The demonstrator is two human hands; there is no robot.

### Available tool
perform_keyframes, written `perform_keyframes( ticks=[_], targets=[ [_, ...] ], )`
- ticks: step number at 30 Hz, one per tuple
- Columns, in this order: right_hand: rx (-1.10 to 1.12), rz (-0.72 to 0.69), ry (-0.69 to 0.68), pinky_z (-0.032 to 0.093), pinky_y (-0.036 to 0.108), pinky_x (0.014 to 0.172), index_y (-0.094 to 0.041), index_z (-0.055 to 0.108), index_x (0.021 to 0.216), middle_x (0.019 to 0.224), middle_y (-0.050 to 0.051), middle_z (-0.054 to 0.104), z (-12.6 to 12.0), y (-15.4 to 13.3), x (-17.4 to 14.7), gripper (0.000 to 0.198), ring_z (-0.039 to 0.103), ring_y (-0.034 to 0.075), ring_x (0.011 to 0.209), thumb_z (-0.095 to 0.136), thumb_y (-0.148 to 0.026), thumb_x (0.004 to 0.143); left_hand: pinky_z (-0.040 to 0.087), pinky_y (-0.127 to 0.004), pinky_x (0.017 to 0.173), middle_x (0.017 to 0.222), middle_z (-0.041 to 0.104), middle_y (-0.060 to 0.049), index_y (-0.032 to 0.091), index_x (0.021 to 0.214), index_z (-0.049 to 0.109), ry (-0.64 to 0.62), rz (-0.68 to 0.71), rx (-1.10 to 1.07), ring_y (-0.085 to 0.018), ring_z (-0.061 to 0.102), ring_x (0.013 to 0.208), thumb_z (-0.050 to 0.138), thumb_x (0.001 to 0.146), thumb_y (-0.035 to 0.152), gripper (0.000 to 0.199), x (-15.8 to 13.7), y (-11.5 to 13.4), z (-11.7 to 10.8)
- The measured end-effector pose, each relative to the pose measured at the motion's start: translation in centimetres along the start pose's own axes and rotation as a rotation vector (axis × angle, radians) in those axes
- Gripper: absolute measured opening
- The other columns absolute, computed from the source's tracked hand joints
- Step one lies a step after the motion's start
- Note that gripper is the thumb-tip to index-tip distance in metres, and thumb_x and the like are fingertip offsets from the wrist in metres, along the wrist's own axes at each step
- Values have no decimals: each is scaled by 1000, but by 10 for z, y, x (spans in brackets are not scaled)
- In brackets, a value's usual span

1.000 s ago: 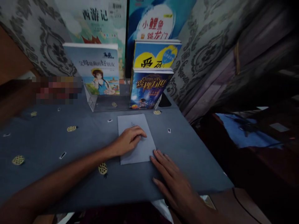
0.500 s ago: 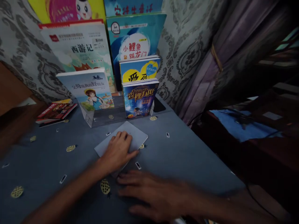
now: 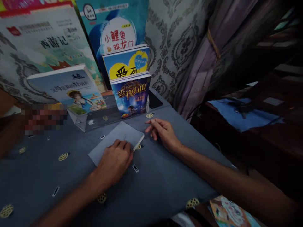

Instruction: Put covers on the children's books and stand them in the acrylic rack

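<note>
A thin pale grey-blue book (image 3: 111, 135) lies flat on the tabletop, its page edge showing at the right corner. My left hand (image 3: 115, 157) rests over its near right side, fingers curled at the edge and closed on it; the thumb is hidden. My right hand (image 3: 163, 132) hovers to the right of the book, touching nothing. Its index finger and thumb point left, the other fingers are loosely bent, and there is nothing in it. Behind the book, a clear acrylic stand (image 3: 94, 121) holds a blue book with a girl on its cover (image 3: 80, 97) and a dark blue book (image 3: 131, 97).
Larger upright books include a white-and-green one (image 3: 47, 41) and a teal one (image 3: 132, 19). A yellow-and-blue book (image 3: 125, 63) stands behind the dark blue one. A black phone-like slab (image 3: 155, 99) lies by the stand. The table's edge (image 3: 201, 135) runs along the right, beyond a purple curtain (image 3: 201, 63).
My right hand has moved from the near side of the table up to the book's right. My left hand has slid to the book's near right edge. The view has shifted closer.
</note>
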State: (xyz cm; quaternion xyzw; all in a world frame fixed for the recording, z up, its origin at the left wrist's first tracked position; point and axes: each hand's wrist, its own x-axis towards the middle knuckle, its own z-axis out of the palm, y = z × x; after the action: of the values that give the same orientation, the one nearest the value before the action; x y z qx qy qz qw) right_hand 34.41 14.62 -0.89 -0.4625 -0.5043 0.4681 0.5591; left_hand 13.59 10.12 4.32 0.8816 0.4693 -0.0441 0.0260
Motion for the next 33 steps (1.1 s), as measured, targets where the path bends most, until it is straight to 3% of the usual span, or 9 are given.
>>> perform_keyframes(
  ticks=[5,9,13,17,22,27,31,33],
  targets=[
    [-101,-67,-43,43,25,48,-17,64,95,81,5,74,1,-4,-6,42,51,8,42,55,-57,90,49,-35,76,94,74,-8,20,94,70,57,-4,-172,-25,67,91,44,98,23,27,1,-12,-5],
    [-151,-127,-38,51,27,60,-17,65,98,86,5,74,-1,-2,-4,40,62,11,52,53,-54,92,45,-31,72,85,74,-6,20,86,72,73,16,-337,-22,68,80,44,97,23,30,4,-25,-8],
    [-179,-132,-45,52,29,65,-17,65,100,86,5,73,-4,1,-3,38,65,13,56,50,-52,94,36,-27,59,66,66,-2,20,77,71,55,38,-458,-16,58,59,42,96,28,36,7,-35,-12],
    [-207,-149,-50,51,29,64,-16,64,103,90,6,73,-4,2,-4,36,63,11,54,49,-49,95,28,-27,54,62,62,0,19,78,71,22,16,-537,-13,48,51,42,95,31,36,9,-41,-14],
    [-247,-162,-57,48,27,60,-17,64,105,94,7,74,-4,2,-5,38,61,10,52,45,-48,97,31,-27,56,65,65,-1,18,76,72,15,13,-591,-13,50,54,44,94,33,36,9,-42,-13],
    [-310,-173,-64,47,26,57,-18,65,107,97,6,73,-2,-2,-8,39,58,10,50,44,-49,97,38,-27,62,72,71,-2,21,86,75,48,-17,-559,-17,59,64,45,93,37,35,9,-41,-10],
    [-427,-200,-84,47,27,59,-20,66,108,81,2,70,0,-8,-13,38,58,13,52,41,-47,99,43,-26,63,78,74,-2,21,89,74,0,-3,-566,-17,63,68,43,95,41,38,12,-51,-7],
    [-513,-229,-109,46,28,59,-20,67,107,73,1,68,1,-11,-16,36,59,15,54,41,-44,100,48,-29,73,94,75,-5,21,103,73,79,-54,-454,-21,67,83,44,95,39,34,14,-59,-4]
  ],
)
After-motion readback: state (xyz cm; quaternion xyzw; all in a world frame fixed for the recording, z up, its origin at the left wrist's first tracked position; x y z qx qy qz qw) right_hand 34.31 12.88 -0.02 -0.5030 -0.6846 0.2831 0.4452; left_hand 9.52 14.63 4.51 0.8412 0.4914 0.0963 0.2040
